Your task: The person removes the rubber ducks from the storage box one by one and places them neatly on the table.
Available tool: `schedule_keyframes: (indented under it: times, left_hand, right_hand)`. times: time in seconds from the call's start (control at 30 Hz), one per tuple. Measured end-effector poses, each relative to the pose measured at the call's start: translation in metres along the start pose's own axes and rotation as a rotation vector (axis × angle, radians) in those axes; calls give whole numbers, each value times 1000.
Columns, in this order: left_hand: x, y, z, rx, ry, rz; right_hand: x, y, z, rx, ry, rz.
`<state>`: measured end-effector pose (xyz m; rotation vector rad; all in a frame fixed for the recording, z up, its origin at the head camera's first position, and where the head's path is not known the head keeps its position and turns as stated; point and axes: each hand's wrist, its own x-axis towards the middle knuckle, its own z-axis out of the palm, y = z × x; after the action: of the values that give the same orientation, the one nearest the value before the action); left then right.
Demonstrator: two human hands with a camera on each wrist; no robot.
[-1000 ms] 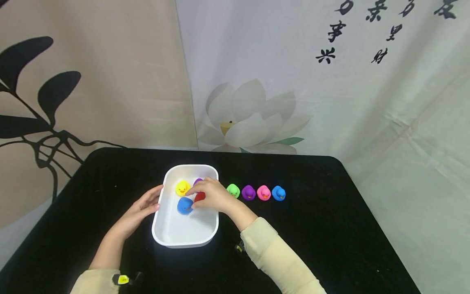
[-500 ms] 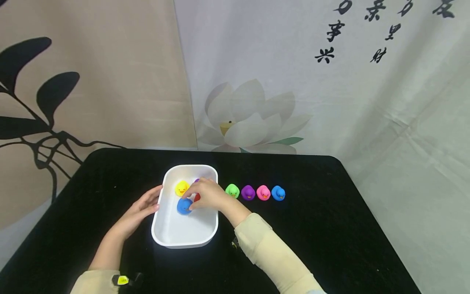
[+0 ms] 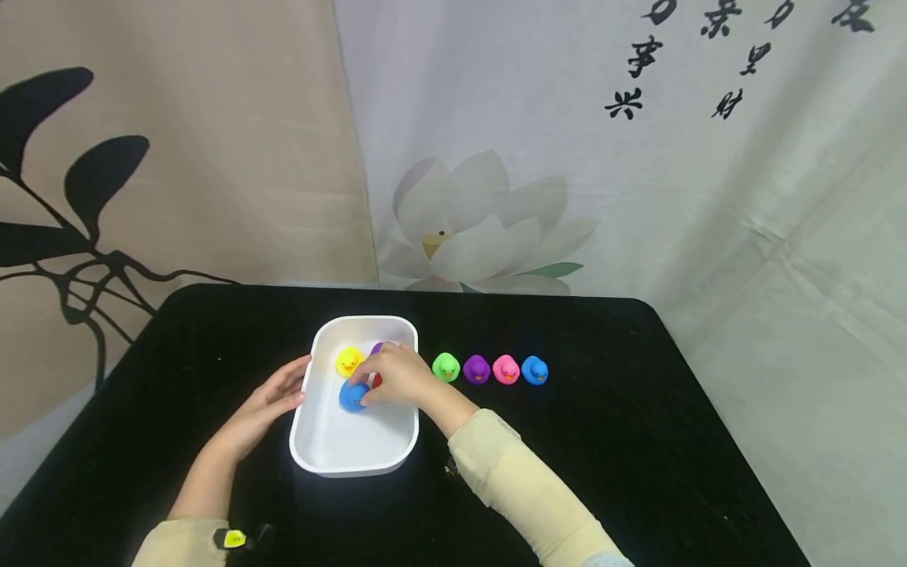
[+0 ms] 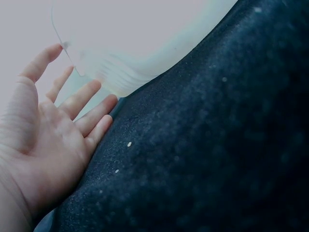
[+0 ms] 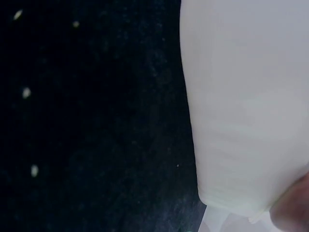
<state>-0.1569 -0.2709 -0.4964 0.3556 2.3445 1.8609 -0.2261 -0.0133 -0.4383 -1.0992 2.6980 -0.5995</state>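
A white tray (image 3: 338, 453) holds several small rubber ducks. My right hand (image 3: 398, 375) reaches over its right rim, thumb and index finger pinching the blue duck (image 3: 352, 396). Partly hidden under that hand are a red duck (image 3: 377, 380) and a purple duck (image 3: 375, 347). A yellow duck (image 3: 349, 361) sits beyond the fingers. My left hand (image 3: 265, 403) touches the tray's left side with spread, nearly straight fingers. In the left wrist view, the left hand (image 4: 53, 133) has its fingertips at the tray wall (image 4: 145, 43). The right wrist view shows mostly the tray's side (image 5: 246, 121).
Right of the tray, a green duck (image 3: 446, 368), a purple duck (image 3: 477, 369), a pink duck (image 3: 506, 369) and another blue duck (image 3: 534, 370) stand in a row on the black-covered table (image 3: 602, 457). A printed cloth (image 3: 496, 102) hangs behind the table.
My right hand has shifted slightly left, its thumb and index finger coming onto the blue duck in the tray. The red duck shows less under the hand. My left hand stays at the tray.
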Motion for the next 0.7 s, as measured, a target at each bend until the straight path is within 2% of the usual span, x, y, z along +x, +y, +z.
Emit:
schedule_keyframes:
  times: [0.4,0.7]
  left_hand:
    - [0,0,-2,-1,3,7]
    - [0,0,-1,-2,2,-2]
  right_hand:
    - [1,1,0,-13,20,-20]
    - [-5,1,-5,54,44,-29]
